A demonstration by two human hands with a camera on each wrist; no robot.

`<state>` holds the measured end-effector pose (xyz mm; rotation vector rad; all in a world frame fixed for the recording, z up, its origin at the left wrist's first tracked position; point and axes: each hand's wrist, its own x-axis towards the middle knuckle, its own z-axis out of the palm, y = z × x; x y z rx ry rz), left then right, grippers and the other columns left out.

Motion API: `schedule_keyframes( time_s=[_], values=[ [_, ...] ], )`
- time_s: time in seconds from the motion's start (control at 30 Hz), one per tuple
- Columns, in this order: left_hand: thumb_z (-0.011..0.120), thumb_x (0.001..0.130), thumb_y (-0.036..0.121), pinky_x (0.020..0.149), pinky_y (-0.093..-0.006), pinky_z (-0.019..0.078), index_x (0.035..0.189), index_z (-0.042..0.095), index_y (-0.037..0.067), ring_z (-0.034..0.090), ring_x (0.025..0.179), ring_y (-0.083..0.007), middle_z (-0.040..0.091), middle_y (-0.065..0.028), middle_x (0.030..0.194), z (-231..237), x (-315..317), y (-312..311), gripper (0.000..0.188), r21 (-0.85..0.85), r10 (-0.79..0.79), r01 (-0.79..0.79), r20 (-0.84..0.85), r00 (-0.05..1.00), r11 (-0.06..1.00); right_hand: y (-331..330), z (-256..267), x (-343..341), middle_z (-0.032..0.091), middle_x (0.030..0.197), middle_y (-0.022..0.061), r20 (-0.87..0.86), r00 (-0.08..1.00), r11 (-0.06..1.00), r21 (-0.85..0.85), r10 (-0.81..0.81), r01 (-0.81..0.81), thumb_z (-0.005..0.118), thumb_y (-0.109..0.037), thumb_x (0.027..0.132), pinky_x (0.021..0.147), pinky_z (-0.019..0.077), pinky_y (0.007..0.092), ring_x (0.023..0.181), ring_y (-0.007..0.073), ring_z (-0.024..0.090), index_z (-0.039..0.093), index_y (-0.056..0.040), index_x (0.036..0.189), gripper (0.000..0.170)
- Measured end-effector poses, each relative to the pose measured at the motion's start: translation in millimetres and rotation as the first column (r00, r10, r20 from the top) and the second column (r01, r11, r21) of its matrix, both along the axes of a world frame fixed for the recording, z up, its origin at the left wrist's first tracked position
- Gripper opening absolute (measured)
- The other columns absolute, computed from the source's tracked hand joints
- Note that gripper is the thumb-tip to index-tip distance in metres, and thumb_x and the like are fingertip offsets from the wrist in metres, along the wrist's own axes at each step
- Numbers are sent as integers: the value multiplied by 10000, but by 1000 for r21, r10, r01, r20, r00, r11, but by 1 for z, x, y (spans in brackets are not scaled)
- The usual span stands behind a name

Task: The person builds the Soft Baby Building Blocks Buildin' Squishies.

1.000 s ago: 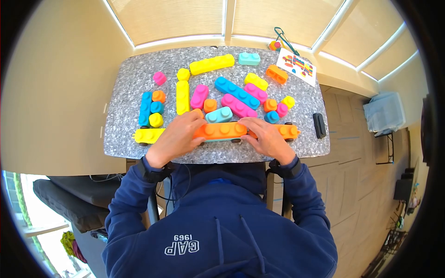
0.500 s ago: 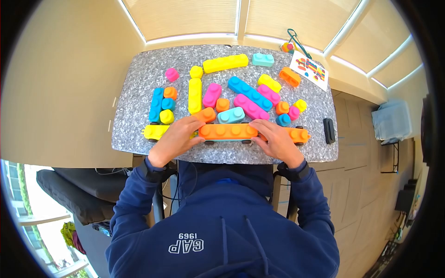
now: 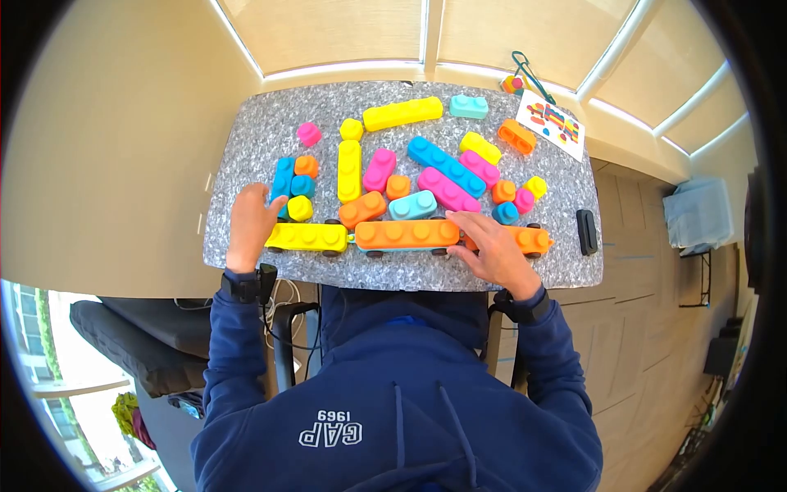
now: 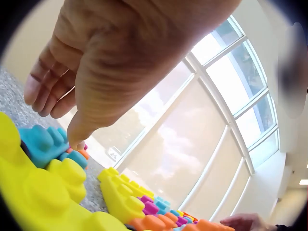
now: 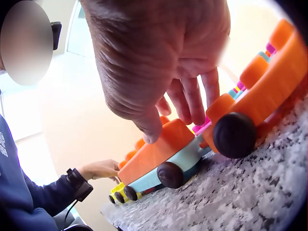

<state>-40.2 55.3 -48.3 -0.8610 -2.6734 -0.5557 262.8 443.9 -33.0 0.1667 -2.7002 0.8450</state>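
Note:
A train of wheeled blocks lies along the table's near edge: a yellow car at left, a long orange block on a light blue wheeled base in the middle, and an orange car at right. My right hand holds the right end of the long orange block, thumb on the near side and fingers on the far side. Over the yellow car's left end, my left hand hovers with fingers loosely extended and nothing in it, close beside a long blue block and a small yellow block.
Behind the train lie loose blocks, among them a long yellow block, a long pink block and a light blue block. A picture card lies at the back right, a black case near the right edge.
My left hand has let go of the train's middle and moved left to the yellow car's far end. The right hand stays at the long orange block. The head view has shifted slightly.

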Motion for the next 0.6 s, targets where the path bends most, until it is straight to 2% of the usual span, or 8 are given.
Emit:
schedule_keyframes(
  time_s=[0.03,0.1,0.23,0.33,0.5,0.6],
  values=[
    [928,911,223,778,-501,571,1035,756,-19,736,879,-400,750,-211,946,0,-1,-2,322,-3,-5,5,-2,1000,1000,0,1,1,716,1396,204,-2,1000,1000,-3,-5,5,856,-188,970,1061,576,498,1260,424,701,641,-37,1521,610],
    [927,890,197,772,-501,572,1000,752,-32,736,871,-409,748,-222,937,-3,0,-5,309,-83,28,-19,118,993,996,1,3,4,716,1408,205,-14,1000,1000,9,-22,22,855,-194,974,1070,571,501,1271,426,696,641,-35,1523,610],
    [926,888,190,817,-539,575,1017,761,-51,743,937,-463,766,-255,972,-2,7,1,318,-50,37,-29,165,986,998,6,2,10,718,1415,207,-17,999,999,25,-41,41,857,-196,975,1078,568,502,1280,426,693,643,-36,1521,608],
    [924,891,188,787,-522,582,990,771,-44,754,891,-439,772,-246,958,-6,2,-3,295,-34,43,-38,167,985,999,9,2,15,720,1418,207,-26,999,998,34,-47,47,862,-194,972,1078,568,502,1285,423,693,646,-36,1518,608],
    [921,908,192,766,-489,587,993,787,-36,771,845,-382,780,-225,946,-11,-3,-12,277,90,111,-131,200,973,987,15,5,26,730,1393,199,-62,993,995,27,-99,101,868,-156,953,1079,570,499,1262,416,700,654,-43,1513,610],
    [901,936,173,773,-474,590,1038,783,-31,769,865,-362,780,-212,984,12,5,-9,257,101,178,-193,145,973,976,20,10,33,740,1368,192,-94,985,987,59,-142,148,868,-139,944,1075,574,492,1248,410,703,666,-44,1501,600]
  ],
)
